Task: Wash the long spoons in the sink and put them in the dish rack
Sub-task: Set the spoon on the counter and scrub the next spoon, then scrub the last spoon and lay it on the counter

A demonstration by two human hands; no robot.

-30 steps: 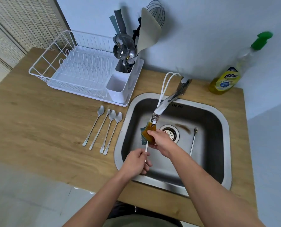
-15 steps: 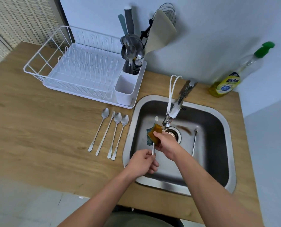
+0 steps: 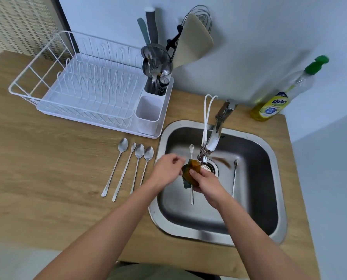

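From my head camera: my right hand [image 3: 206,181] clamps the sponge [image 3: 192,171] around a spoon [image 3: 192,152] above the sink [image 3: 255,138]. My left hand [image 3: 167,171] is beside the sponge, fingers curled; whether they pinch anything I cannot tell. With one hand holding, the spoon could slip toward the drain [image 3: 209,167]. The sponge hides its middle. Four spoons [image 3: 137,158] wait left of the sink, another [image 3: 234,178] lies inside; the rack [image 3: 47,81] is behind.

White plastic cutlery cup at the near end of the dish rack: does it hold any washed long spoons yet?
No, the white plastic cutlery cup looks empty; four long steel spoons lie on the wooden counter.
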